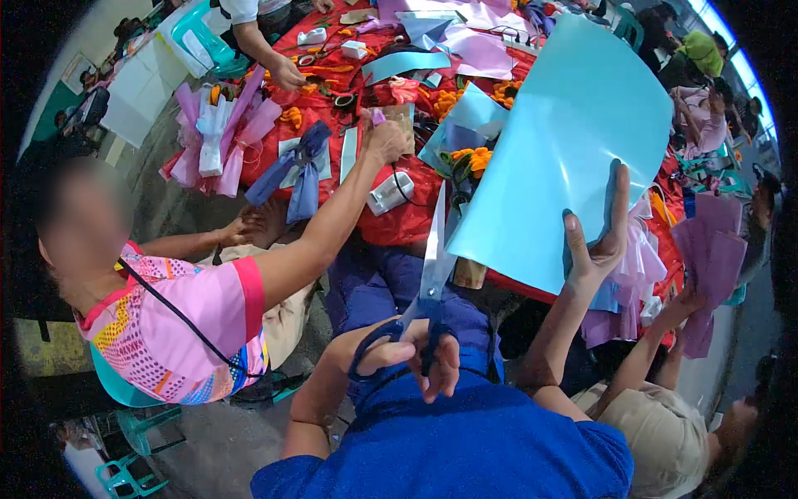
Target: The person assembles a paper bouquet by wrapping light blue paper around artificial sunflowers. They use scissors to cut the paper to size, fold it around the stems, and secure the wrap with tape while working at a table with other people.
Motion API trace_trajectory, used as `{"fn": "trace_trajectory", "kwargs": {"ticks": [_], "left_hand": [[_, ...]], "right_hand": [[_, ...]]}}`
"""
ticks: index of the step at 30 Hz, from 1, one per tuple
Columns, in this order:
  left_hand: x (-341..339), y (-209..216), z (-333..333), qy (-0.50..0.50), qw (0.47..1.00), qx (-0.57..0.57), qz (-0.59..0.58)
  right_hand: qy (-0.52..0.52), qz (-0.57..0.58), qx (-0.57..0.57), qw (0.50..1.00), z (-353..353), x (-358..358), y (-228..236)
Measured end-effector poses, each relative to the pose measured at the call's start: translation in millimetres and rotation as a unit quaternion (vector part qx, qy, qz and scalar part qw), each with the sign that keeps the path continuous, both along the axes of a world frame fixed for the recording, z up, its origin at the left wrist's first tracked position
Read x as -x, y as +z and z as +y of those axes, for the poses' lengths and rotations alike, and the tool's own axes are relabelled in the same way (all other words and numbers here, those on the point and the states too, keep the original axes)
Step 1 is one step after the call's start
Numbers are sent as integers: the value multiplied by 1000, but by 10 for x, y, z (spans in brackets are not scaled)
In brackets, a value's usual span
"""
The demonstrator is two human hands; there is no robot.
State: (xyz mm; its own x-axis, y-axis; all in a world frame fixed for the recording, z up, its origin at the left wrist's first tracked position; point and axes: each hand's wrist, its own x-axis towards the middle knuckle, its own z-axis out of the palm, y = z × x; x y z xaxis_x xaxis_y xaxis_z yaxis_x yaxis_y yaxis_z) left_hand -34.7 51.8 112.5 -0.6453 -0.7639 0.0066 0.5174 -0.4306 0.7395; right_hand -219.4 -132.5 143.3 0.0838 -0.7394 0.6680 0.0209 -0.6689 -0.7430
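In my left hand (416, 358) is a pair of scissors (432, 287) with dark blue handles. My fingers are through the loops, which stand apart. The blades point away from me, slightly parted, close to the lower left corner of a large light blue wrapping sheet (565, 150). My right hand (598, 245) grips that sheet near its lower right edge, with thumb and a raised finger showing against it. The sheet is lifted and tilted above the table, hiding much of its right side. Below its left edge sits a flower bouquet with orange blooms (474, 160).
A red-covered table (386, 237) carries wrapping sheets, ribbons and a white charger (391, 193). To the left, a person in pink (179, 308) reaches onto it; another person's hand (287, 75) is at the far side. Another person at right holds purple wrapping (711, 249).
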Motion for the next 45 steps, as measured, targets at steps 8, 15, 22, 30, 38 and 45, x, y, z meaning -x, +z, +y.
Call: {"fn": "trace_trajectory", "kwargs": {"ticks": [8,15,22,30,38,45], "left_hand": [[57,-66,88,11,999,-11,28],[2,-97,148,5,999,-31,27],[-52,-44,158,-7,997,-71,-32],[-80,-53,158,1,999,-54,-5],[-44,25,182,24,999,-44,9],[-219,344,170,40,983,-18,-179]], "right_hand": [[3,11,-14,1000,46,68,-42],[24,22,-22,999,49,46,-63],[44,46,-38,997,73,-20,-61],[78,66,-30,994,113,-15,-87],[53,14,-51,997,177,-91,-149],[47,-39,-115,992,-42,148,-473]]}}
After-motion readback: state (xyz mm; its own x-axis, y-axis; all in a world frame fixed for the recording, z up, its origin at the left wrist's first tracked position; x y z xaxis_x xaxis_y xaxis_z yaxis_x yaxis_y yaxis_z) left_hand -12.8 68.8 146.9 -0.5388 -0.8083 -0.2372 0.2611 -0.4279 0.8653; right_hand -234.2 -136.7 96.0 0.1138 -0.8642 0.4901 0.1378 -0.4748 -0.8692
